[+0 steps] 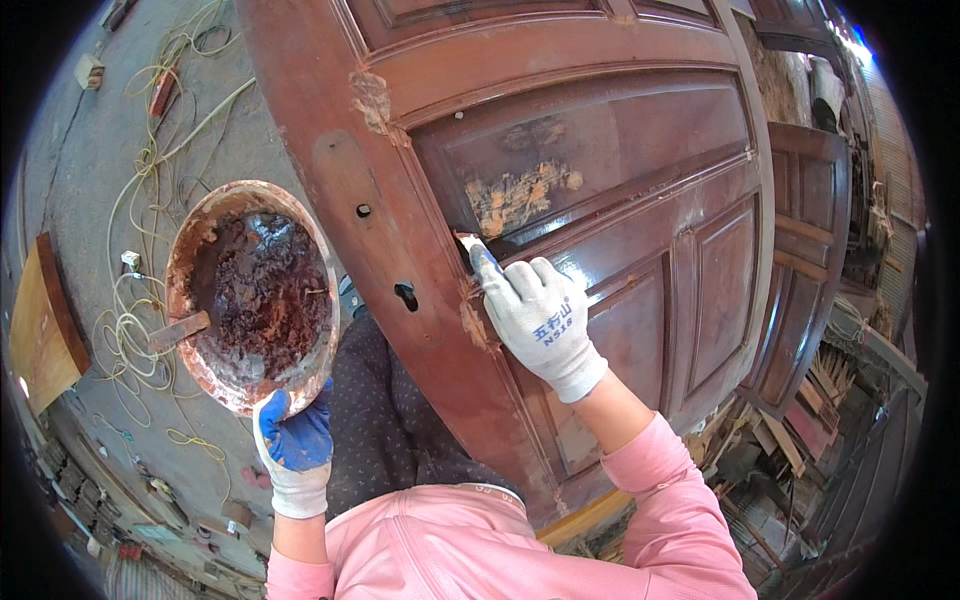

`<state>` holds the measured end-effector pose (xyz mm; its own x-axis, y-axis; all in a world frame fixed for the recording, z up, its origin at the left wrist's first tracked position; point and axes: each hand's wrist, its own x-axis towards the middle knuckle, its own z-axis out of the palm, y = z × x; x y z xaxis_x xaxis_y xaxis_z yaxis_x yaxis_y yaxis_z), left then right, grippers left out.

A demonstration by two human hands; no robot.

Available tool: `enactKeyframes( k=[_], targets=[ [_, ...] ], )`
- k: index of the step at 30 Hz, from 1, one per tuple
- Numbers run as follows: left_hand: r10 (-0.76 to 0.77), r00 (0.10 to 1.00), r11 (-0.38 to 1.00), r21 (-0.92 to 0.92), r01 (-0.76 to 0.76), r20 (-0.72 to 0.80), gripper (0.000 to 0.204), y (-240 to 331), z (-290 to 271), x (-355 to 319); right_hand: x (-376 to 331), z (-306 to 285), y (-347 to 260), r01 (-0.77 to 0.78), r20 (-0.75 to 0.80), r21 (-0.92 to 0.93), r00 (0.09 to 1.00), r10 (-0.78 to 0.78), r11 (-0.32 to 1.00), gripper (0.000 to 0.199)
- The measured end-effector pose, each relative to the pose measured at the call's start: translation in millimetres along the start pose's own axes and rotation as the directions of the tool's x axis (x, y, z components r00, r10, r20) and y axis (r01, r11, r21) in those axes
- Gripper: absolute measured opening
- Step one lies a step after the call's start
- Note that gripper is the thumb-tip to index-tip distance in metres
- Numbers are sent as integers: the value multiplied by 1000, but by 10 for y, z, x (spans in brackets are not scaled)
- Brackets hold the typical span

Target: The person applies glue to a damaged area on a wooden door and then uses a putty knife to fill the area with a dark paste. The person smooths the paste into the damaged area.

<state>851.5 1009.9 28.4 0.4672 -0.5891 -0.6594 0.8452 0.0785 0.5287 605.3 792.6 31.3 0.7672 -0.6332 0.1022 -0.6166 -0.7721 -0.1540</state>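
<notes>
My left hand (295,440), in a white glove with a blue palm, grips the near rim of a round bowl (183,240). Dark reddish-brown paste (262,290) fills much of it, and a flat-handled tool (178,332) rests across its left rim. On a brown panelled wooden door (440,190), my gloved right hand (525,310) has its fingers closed, pointing at the lower left corner of a recessed panel. A small pale tip (467,240) shows at the fingertips; its kind is unclear. Above it lies a rough tan patch (520,198).
Tangled hoses and cords (140,230) lie on the grey floor at left, near a wooden board (45,325). A second panelled door (805,250) stands at right, with scrap wood (800,420) below. The nearer door has two lock holes (405,295).
</notes>
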Motion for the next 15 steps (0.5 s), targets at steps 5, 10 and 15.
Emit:
enactKeyframes(
  k=[5,10,15],
  targets=[
    [-23,1000,1000,-8,23,3,64,4,21,-7,8,-42,10,39,89,3,995,-39,999,41],
    [-31,999,1000,-5,31,-14,64,9,17,-1,39,-81,44,64,141,0,988,-63,998,40],
    [-27,1000,999,-33,27,0,64,1,-12,11,-4,-94,11,-3,145,19,989,0,1000,44]
  ],
)
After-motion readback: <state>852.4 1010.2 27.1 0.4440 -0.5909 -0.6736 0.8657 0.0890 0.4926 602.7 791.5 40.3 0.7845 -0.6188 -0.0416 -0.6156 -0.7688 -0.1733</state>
